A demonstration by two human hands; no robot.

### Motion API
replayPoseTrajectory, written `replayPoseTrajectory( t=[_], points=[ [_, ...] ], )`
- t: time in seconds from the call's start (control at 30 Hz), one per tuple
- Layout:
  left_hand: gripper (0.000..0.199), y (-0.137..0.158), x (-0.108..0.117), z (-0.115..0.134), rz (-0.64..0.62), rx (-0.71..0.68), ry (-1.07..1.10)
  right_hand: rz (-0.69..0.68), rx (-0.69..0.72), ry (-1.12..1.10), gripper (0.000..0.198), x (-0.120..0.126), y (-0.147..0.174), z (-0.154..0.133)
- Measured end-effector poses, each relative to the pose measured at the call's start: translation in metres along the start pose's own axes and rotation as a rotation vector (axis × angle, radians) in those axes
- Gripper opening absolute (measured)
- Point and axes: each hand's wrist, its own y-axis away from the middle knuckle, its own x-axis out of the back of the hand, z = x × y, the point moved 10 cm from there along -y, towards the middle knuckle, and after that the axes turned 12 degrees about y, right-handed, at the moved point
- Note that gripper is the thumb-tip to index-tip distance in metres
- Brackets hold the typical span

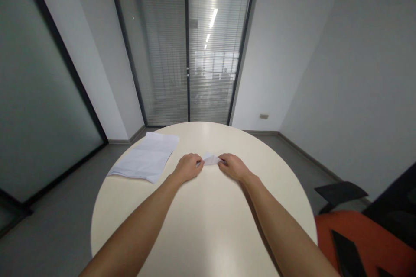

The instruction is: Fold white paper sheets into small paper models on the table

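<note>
Between my two hands, just above or on the tabletop, is a small piece of folded white paper (211, 159) with slanted creases. My left hand (189, 167) pinches its left end between thumb and fingers. At the opposite end, my right hand (234, 166) grips the paper in the same way. The fingers cover both tips of the paper. To the left of my left hand, several larger white sheets of paper (147, 156) lie in a loose stack with visible fold lines.
The round cream table (201, 225) stretches under both forearms. An orange chair (360, 238) with black armrests stands close to its right edge. Beyond the table is a glass partition (214, 52) with blinds, and white walls rise on either side.
</note>
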Motion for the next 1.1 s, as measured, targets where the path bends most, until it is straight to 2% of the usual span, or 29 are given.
replayPoseTrajectory(
  t=[0.4,0.67,1.1],
  points=[
    [0.029,-0.001,0.000,0.000,0.007,0.000,-0.052,-0.007,-0.068,-0.050,0.028,0.001,0.000,0.006],
    [0.025,-0.001,0.000,-0.007,-0.002,0.076,-0.030,-0.007,-0.098,-0.102,0.033,-0.002,0.001,0.009],
    [0.034,0.001,-0.004,-0.012,-0.006,0.093,-0.016,0.022,-0.060,-0.069,0.031,-0.005,-0.001,0.008]
  ],
)
